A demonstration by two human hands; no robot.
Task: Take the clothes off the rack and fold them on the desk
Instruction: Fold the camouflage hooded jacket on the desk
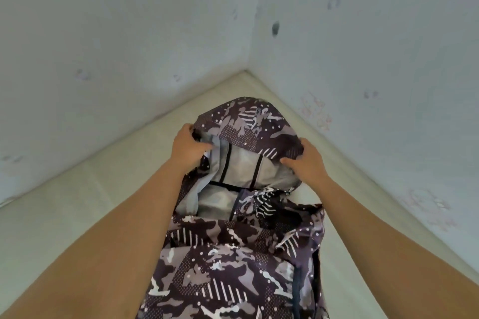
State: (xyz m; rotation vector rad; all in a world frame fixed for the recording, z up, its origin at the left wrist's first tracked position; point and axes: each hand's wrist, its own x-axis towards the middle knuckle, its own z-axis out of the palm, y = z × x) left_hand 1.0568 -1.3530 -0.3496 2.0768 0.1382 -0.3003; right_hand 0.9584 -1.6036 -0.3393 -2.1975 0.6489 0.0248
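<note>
A dark purple camouflage hooded jacket (pixel 233 254) lies on the pale desk (pixel 64 215), its hood pointing toward the far corner and its grey lining showing. My left hand (pixel 186 147) grips the left edge of the hood, fingers curled round the fabric. On the hood's right edge my right hand (pixel 307 160) curls its fingers over the cloth, thumb pointing inward. No rack is in view.
Two white walls (pixel 129 33) meet in a corner right behind the desk, closing it in at the back and the right. Bare desk surface runs to the left of the jacket and in a narrow strip on its right.
</note>
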